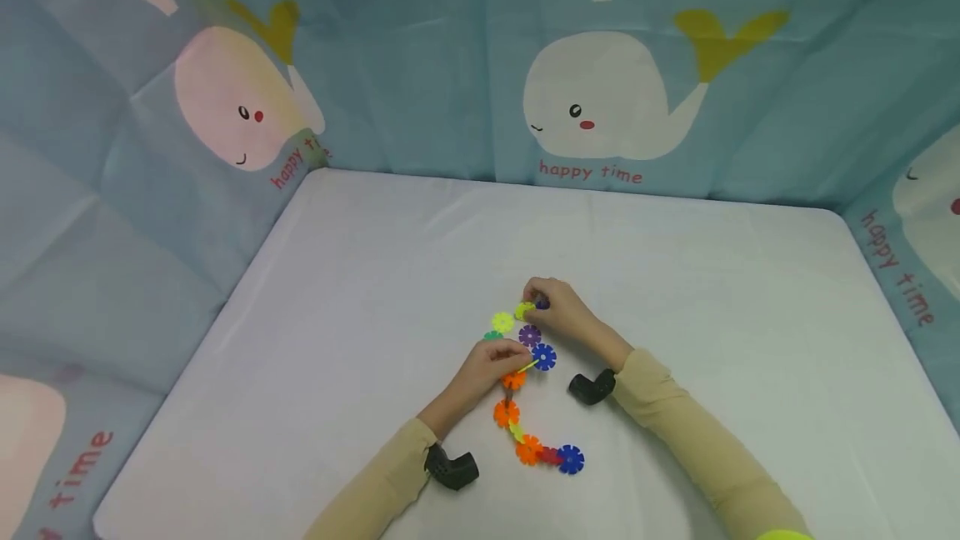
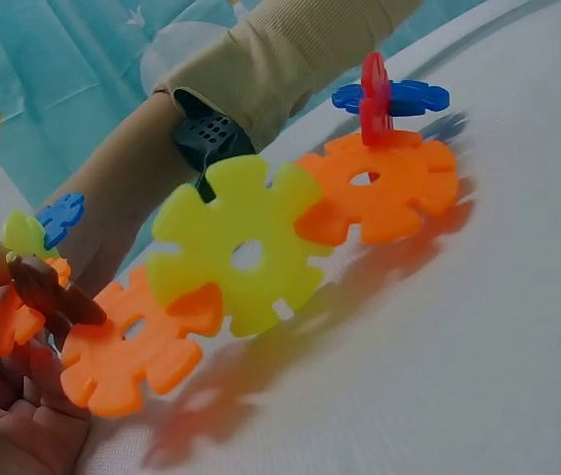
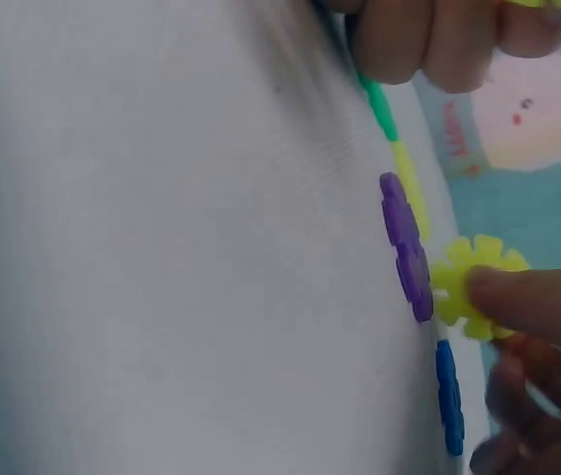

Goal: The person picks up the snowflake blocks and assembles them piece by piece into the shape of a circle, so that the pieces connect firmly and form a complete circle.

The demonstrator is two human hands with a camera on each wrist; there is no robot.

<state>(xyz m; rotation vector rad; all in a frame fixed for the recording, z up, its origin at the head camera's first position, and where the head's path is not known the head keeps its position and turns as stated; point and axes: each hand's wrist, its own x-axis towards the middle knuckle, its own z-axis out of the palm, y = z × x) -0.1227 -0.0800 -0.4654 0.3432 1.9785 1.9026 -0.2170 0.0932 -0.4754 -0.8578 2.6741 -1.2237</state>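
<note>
My left hand [image 1: 486,363] holds a chain of notched plastic flower discs near its upper end. An orange disc [image 2: 11,322] and a brown disc [image 2: 47,292] are at its fingers. Down the chain follow an orange disc [image 2: 132,346], a yellow disc [image 2: 196,233], another orange disc [image 2: 399,198], a red disc [image 2: 372,99] and a blue disc [image 2: 419,97]. Beyond the left fingers a yellow disc [image 2: 25,236] touches a blue disc [image 2: 62,220]. Farther back, my right hand [image 1: 558,311] pinches a single yellow disc [image 3: 455,297] between thumb and fingers.
Between and behind the hands lie a purple disc [image 1: 529,335], a yellow-green disc [image 1: 502,322] and a partly hidden green disc [image 1: 492,336]. A dark blue disc [image 3: 449,396] lies by the right hand. Printed cloth [image 1: 420,90] hangs around the white table [image 1: 390,273].
</note>
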